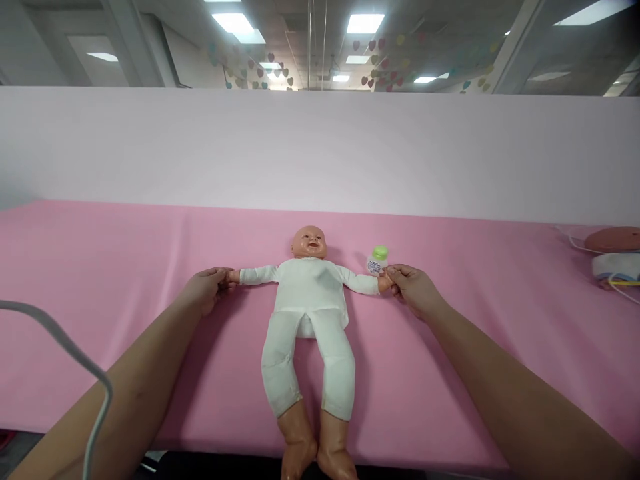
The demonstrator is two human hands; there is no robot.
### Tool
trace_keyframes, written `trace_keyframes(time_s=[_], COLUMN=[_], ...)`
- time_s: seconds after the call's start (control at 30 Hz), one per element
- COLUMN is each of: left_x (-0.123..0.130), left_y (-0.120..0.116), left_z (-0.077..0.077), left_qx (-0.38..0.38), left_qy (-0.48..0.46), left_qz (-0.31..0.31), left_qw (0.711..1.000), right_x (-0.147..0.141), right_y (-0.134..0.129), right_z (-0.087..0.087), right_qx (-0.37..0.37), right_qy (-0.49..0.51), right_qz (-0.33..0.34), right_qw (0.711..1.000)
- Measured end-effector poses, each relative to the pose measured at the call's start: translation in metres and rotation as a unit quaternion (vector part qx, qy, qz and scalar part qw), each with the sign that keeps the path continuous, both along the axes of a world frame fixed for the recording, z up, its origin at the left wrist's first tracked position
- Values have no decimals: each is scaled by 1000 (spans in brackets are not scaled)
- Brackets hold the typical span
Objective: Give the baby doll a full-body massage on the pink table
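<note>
A baby doll (311,293) in white cloth clothing lies face up on the pink-covered table, its arms stretched out to both sides and its bare feet at the front edge. My left hand (211,285) pinches the doll's hand on the left side. On the other side, my right hand (411,287) is closed on the doll's other hand. Just behind that hand stands a small bottle (377,261) with a green cap and a printed label.
The pink cover (150,267) runs up to a white wall panel (320,147) at the back. Toward the right edge lie a brown rounded object (614,239) and a white-and-blue item (617,267) with thin cords. A grey cable (65,340) crosses in front of my left forearm.
</note>
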State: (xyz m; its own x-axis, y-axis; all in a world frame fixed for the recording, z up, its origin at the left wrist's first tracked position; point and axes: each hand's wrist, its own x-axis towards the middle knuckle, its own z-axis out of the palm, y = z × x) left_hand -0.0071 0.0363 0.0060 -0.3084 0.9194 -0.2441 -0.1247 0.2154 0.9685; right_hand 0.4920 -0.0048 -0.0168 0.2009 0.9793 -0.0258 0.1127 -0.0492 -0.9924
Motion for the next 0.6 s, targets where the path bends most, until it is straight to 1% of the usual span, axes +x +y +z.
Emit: trace_keyframes(time_s=[0.1,0.17,0.27,0.37,0.47,0.6], left_x=[0,0,-3,-5,-6,-2], left_y=[1,2,3,3,-1,-6], left_z=[0,0,0,0,1,5], left_qx=[-9,-8,-5,-4,0,5], left_qy=[-20,-34,-53,-57,-47,-20], left_qz=[12,7,0,-11,-38,-52], left_qw=[1000,999,999,998,998,998], right_x=[1,3,7,9,8,3], right_y=[0,-1,-2,-3,-5,-6], right_z=[-2,-3,-4,-5,-3,0], right_qx=[-29,-45,-54,-58,-61,-56], right_qy=[-6,22,95,158,175,152], right_qz=[-10,19,80,108,117,101], right_qw=[1000,999,991,980,976,982])
